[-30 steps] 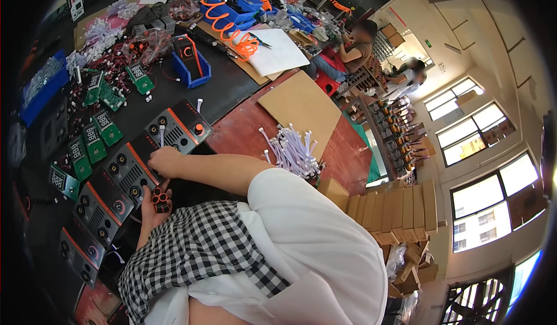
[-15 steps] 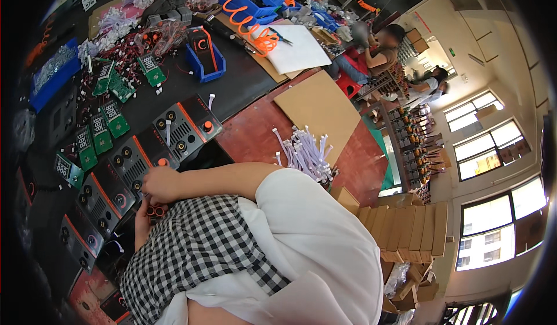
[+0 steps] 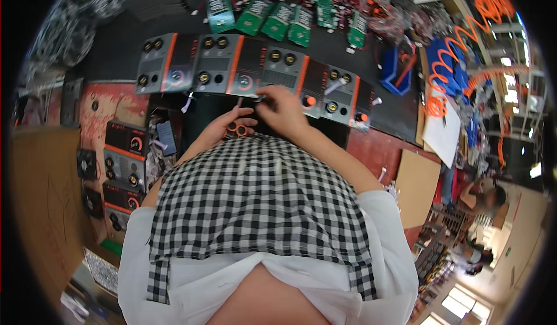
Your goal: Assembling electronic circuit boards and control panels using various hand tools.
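Note:
My left hand (image 3: 227, 124) is cupped in front of the checked apron, with several round black-and-orange knobs (image 3: 237, 131) in its curled fingers. My right hand (image 3: 282, 111) has its fingers pinched at the near edge of a grey-and-black front panel (image 3: 227, 58); what they hold, if anything, I cannot make out. This panel has an orange stripe, brass sockets and a dial marking. To its right, another panel (image 3: 284, 73) bears an orange knob (image 3: 310, 100). The rightmost panel (image 3: 342, 93) has an orange knob (image 3: 361, 117) too. A further panel (image 3: 156, 64) stands at the left.
Green circuit boards (image 3: 277, 21) with displays lie behind the panels. A blue bin (image 3: 397, 70) and a coiled orange hose (image 3: 458, 49) are at the right. More panels (image 3: 125, 168) stand on the left beside a large cardboard box (image 3: 43, 197). Cardboard (image 3: 413, 186) covers the right table.
The whole view has swung round, bringing the left side into sight. My right hand has shifted a little away from the knobbed panel toward the panel on its left. My left hand still holds the knobs.

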`<state>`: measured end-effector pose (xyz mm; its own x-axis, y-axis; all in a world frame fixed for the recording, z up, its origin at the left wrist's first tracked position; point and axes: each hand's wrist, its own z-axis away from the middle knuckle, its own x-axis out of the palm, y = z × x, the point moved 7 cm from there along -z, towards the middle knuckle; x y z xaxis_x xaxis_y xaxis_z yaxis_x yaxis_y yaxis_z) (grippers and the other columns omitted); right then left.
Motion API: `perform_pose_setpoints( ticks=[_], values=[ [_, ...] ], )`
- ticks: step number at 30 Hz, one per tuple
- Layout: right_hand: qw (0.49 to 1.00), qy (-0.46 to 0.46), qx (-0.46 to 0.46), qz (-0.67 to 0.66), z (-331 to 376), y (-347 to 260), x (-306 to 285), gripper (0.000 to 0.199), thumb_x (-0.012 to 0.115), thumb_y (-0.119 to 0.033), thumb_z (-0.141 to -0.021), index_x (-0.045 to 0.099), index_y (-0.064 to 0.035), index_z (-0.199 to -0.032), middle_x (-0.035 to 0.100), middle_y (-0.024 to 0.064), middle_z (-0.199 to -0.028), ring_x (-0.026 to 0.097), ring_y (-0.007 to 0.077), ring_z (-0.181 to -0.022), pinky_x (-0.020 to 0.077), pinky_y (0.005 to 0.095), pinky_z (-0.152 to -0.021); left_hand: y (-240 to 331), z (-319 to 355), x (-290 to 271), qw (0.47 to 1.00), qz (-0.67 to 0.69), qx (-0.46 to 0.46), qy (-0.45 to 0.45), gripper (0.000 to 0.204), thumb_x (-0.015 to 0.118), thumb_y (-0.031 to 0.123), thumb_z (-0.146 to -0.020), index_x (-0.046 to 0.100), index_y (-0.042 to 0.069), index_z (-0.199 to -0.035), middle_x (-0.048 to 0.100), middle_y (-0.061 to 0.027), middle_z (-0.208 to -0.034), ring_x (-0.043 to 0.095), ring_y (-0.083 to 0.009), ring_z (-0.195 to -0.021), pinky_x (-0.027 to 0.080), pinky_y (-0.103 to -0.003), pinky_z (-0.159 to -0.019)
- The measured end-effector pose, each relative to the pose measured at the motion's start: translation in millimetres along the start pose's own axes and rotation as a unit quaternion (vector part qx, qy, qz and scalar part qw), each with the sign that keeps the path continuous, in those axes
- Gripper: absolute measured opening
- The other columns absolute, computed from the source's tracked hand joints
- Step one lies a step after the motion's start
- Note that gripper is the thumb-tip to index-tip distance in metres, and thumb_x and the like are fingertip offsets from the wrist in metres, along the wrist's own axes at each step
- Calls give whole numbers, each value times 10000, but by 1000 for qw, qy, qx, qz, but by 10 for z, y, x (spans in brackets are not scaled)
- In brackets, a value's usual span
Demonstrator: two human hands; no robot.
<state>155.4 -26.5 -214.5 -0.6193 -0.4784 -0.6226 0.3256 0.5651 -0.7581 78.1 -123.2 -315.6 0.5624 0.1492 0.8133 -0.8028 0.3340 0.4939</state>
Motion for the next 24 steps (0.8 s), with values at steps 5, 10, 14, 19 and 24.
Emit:
perform_pose_setpoints(
  ticks=[5, 10, 14, 19, 24],
  values=[
    [997, 24, 21, 66, -204, 217, -91, 274, 588, -60, -674, 565, -67, -947, 529, 99, -781, 552, 213, -695, 453, 288, -610, -12, -13, -128, 989, 108, -33, 92, 460, 418, 424, -837, 415, 49, -1105, 523, -116, -963, 534, -209, -824, 462, -299, -642],
    [989, -19, -71, 126, -455, 130, 227, 259, 580, -106, -642, 582, -66, -898, 576, 117, -880, 543, 275, -854, 439, 362, -734, 66, -169, -409, 973, 164, -16, 160, 403, 464, 389, -824, 443, 65, -1062, 530, -108, -988, 528, -237, -816, 451, -350, -686],
    [957, -140, -95, 235, -571, 119, 539, 539, 782, -294, -357, 589, -95, -818, 578, 106, -850, 561, 264, -812, 475, 359, -665, 184, -219, -598, 966, 136, 26, 219, 309, 473, 304, -834, 504, 47, -1002, 559, -107, -961, 539, -224, -880, 466, -335, -713],
    [953, -79, -87, 280, -604, 68, 519, 254, 610, -182, -560, 589, -49, -776, 575, 124, -746, 582, 281, -719, 474, 363, -596, 306, -215, -446, 988, 47, 36, 144, 445, 450, 373, -840, 455, -14, -1059, 526, -110, -1024, 509, -211, -961, 435, -269, -768],
    [944, -113, -119, 287, -634, 102, 623, 215, 597, -130, -579, 583, -31, -769, 575, 127, -771, 582, 270, -709, 474, 345, -584, 294, -218, -429, 989, 47, 23, 137, 433, 476, 372, -825, 459, -10, -1027, 546, -93, -970, 534, -187, -911, 470, -233, -656]
  ],
)
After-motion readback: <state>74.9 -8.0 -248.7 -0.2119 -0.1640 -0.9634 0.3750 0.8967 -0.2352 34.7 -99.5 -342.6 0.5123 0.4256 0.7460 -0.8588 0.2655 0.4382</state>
